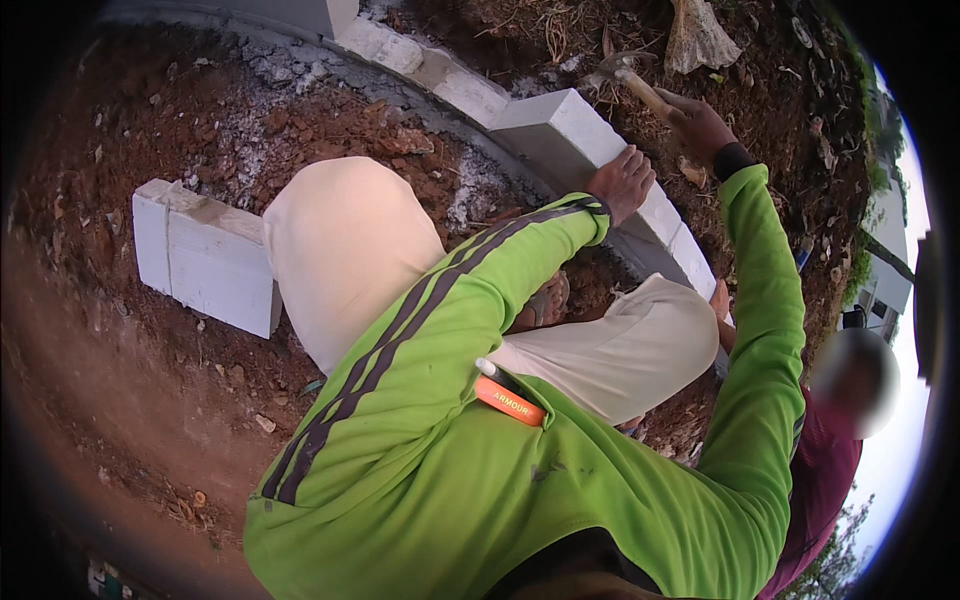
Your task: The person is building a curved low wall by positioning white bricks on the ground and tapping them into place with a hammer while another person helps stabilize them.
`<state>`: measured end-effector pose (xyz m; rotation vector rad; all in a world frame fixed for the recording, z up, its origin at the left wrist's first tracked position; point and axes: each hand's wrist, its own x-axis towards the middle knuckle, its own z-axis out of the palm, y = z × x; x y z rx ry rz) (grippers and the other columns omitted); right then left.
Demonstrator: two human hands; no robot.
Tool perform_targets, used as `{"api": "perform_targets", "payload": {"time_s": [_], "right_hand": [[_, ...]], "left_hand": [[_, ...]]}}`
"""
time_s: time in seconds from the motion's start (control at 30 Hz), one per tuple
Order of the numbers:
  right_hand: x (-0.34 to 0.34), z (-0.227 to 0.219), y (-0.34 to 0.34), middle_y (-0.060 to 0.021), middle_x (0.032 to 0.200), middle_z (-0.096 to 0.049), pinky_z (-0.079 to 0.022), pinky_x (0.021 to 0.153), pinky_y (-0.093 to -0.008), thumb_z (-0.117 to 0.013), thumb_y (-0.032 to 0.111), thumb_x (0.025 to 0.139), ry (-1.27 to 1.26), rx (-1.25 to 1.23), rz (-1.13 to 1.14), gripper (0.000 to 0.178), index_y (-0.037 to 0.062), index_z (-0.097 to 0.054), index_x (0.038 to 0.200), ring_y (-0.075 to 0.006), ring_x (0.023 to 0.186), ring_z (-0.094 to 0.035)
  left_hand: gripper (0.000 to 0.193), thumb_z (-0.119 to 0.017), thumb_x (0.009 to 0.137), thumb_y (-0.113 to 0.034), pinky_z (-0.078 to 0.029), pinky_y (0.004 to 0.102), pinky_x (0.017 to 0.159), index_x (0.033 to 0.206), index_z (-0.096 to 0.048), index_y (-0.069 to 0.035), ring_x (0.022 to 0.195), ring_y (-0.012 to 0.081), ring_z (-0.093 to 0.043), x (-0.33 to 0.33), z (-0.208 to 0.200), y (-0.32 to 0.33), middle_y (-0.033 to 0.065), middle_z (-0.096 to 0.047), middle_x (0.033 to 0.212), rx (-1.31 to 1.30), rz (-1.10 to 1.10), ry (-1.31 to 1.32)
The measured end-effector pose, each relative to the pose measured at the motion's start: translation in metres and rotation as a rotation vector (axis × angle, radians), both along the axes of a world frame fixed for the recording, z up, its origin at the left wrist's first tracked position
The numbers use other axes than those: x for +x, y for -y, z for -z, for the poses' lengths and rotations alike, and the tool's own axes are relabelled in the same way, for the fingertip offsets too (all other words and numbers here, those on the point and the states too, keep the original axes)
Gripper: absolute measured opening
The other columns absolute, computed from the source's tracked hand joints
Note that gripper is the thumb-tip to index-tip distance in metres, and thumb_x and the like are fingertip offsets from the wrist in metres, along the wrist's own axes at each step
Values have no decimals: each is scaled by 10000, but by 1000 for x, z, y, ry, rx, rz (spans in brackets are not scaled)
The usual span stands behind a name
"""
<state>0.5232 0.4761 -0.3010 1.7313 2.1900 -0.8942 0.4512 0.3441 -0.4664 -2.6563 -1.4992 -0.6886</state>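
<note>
My left hand [621, 184] grips the top edge of a pale grey building block [572, 132], its fingers bent over the edge. The block stands on edge in a curved row. My right hand [701, 126] is raised just beyond the block, closed around the wooden handle of a tool [648, 93]. The tool's head is blurred against the soil, so I cannot tell its kind. Its head hangs over the dirt behind the row, apart from the block.
Lower broken-topped blocks [425, 70] continue the row leftward on grey mortar. A loose white block [205, 250] with string around it stands left of my knee. A pale sack [700, 38] lies behind the row. Another person in maroon [825, 470] is at right.
</note>
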Motion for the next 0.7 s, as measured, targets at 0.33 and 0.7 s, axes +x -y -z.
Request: {"api": "perform_targets", "payload": {"time_s": [0.33,0.7], "right_hand": [[7,22,20,-105,863,-656,-509,699,-348,-482,232,996,5,-33,-196,475,144,-511,1462,-207,748,-640],[60,61,-4,-123,903,-697,-513,692,-342,-480,203,988,-61,504,-428,494,105,-487,1472,-180,694,-623]], "left_hand": [[450,-543,945,-234,-235,447,1202,1347,-526,-34,1358,277,-424,1,-2,7,107,-548,1329,-38,5,-36],[418,-543,939,-224,-245,440,1199,1318,-546,-48,1344,293,-442,7,2,0,113,-544,1349,0,-5,30]]}}
